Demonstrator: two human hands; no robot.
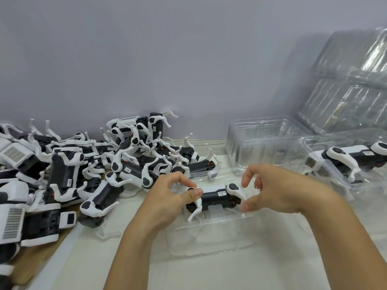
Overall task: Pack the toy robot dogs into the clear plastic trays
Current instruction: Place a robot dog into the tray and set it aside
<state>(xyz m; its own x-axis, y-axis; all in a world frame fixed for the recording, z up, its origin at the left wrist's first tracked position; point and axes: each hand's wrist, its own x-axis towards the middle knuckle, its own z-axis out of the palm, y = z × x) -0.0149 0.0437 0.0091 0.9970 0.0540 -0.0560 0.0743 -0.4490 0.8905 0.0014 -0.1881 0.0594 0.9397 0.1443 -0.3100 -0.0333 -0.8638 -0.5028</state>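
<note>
Both hands are gripping the toy robot dog [213,197] between their fingers, left hand [167,197] and right hand [270,191], over the clear tray [209,239] (thin legs may be snagging its rim).
</note>
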